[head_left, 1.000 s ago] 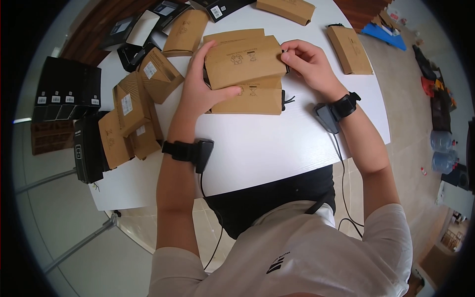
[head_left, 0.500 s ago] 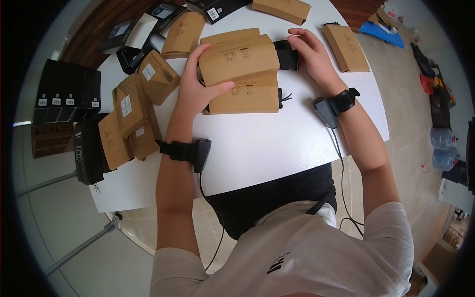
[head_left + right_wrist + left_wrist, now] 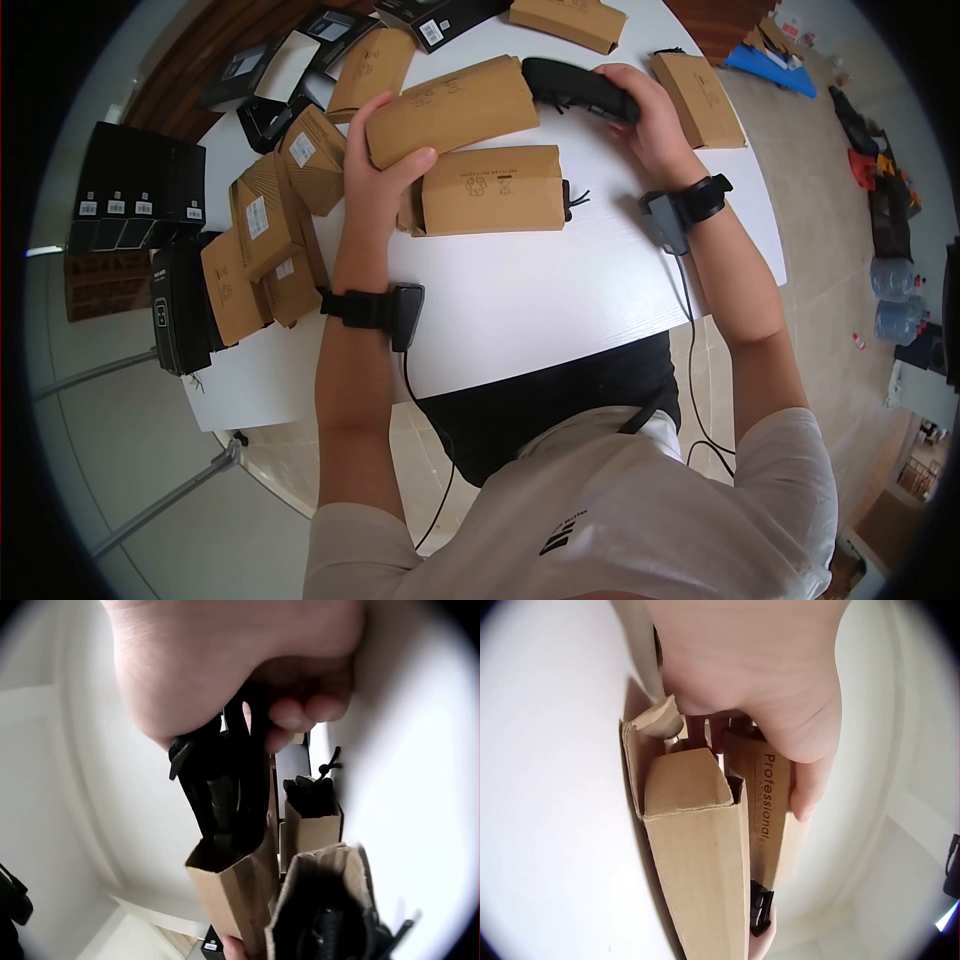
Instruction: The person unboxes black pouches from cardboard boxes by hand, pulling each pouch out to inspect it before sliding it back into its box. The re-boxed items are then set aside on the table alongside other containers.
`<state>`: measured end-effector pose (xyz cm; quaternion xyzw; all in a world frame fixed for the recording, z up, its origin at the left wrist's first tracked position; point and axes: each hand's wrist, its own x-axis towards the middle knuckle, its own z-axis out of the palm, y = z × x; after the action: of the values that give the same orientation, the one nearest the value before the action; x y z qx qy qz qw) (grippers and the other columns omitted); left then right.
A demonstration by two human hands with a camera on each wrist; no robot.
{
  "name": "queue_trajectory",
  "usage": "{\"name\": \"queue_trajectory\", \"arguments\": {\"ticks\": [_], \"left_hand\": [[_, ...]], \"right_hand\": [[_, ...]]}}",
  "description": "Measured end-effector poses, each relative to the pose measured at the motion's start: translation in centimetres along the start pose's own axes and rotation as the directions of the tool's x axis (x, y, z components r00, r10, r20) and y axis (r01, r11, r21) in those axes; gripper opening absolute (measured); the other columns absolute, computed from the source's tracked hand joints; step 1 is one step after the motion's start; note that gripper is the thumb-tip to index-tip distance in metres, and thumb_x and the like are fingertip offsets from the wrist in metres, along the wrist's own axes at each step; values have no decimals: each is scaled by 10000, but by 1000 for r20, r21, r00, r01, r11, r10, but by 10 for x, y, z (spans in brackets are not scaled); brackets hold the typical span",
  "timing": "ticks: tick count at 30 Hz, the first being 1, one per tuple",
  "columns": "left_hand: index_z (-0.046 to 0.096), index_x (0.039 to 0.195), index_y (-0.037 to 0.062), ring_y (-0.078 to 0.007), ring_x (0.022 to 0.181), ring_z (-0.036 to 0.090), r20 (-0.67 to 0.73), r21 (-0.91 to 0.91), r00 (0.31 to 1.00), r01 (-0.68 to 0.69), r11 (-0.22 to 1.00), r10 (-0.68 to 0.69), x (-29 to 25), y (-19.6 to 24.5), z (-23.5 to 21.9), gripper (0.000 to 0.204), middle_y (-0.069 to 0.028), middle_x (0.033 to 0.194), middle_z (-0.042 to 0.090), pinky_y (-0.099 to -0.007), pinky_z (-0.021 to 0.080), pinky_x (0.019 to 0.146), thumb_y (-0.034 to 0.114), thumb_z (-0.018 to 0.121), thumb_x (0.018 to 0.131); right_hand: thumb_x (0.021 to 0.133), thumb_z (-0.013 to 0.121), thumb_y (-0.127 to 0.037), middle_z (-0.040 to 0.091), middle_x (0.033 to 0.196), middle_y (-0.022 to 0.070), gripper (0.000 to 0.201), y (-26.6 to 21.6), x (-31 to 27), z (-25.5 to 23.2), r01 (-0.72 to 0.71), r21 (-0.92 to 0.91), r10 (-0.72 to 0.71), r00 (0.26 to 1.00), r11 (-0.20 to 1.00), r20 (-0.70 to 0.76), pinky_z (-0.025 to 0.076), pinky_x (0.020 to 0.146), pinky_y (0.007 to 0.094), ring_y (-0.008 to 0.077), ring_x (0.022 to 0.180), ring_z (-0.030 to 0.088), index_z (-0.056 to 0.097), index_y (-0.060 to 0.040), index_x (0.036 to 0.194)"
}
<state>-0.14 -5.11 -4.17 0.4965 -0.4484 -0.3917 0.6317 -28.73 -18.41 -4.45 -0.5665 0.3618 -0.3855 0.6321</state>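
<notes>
A black item (image 3: 578,88) and a cardboard box (image 3: 450,108) are held, one in each of the hands.
On the white worktop (image 3: 560,290), a nearer box (image 3: 495,190) is seen lying flat, black cords (image 3: 578,203) protruding at its right end; just beyond, the cardboard box is gripped between thumb and fingers by the left hand (image 3: 378,175), while the black item is clasped at its open end by the right hand (image 3: 652,120). Farther off, a black box (image 3: 437,20) is seen.
</notes>
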Motion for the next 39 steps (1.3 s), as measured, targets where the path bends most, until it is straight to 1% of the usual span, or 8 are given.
{"name": "queue_trajectory", "arguments": {"ticks": [2,7,10,19,22,25,29,39], "left_hand": [[454,1401,66,-213,1180,544,2,-94,1000,-10,995,10,0,-2,-3,734,-114,1293,518,-324,483,991,21,743,728],[440,1422,72,-216,1204,522,11,-157,999,-30,987,32,-1,1,-1,744,-114,1310,497,-328,447,1031,8,699,727],[389,1448,-2,-239,1289,470,-3,-60,1000,-13,998,12,-3,6,5,777,-137,1368,464,-340,348,1115,59,626,710],[432,1422,55,-210,1189,536,106,45,994,-6,999,1,-5,10,6,803,-91,1287,519,-329,450,1025,23,756,688],[423,1429,46,-212,1214,533,137,70,991,-2,998,-7,-4,8,7,848,-100,1320,519,-332,458,1025,6,791,666],[414,1437,45,-218,1241,526,185,134,982,-55,989,29,-3,3,7,878,-115,1362,509,-336,466,1028,-6,809,655],[414,1437,45,-222,1257,521,182,108,983,-52,993,31,-3,3,8,877,-121,1383,503,-344,474,1029,-3,814,659],[428,1427,51,-216,1243,529,203,132,977,-88,987,60,-2,0,7,862,-116,1371,514,-343,485,1015,5,818,660]], "right_hand": [[951,569,-326,569,776,-21,214,-1,4,-2,-90,375,137,985,923,-102,346,554,245,79,578,417,619,-122,995],[951,563,-328,509,671,-17,207,1,8,-12,-89,460,103,995,884,-5,306,527,261,95,550,385,569,-134,880],[957,560,-321,506,668,-22,210,0,5,-8,-107,459,130,991,882,-18,297,521,260,90,541,373,584,-126,886],[998,537,-313,534,704,-38,254,-8,-3,3,-79,108,64,989,991,136,334,512,233,56,539,403,633,-86,937],[1012,526,-331,550,736,-34,272,-14,-11,15,-63,18,61,995,998,81,361,528,225,57,566,438,630,-80,1005],[1010,537,-356,572,777,-26,297,3,-2,8,-29,204,2,992,979,129,372,543,218,62,599,468,599,-85,1115],[1001,557,-360,575,799,-17,323,9,1,4,-29,213,2,992,977,128,380,560,210,68,631,491,556,-101,1195],[900,732,-223,563,676,-42,323,-1,-7,14,-20,-4,20,983,1000,180,364,572,211,58,594,475,544,-80,1119]]}}
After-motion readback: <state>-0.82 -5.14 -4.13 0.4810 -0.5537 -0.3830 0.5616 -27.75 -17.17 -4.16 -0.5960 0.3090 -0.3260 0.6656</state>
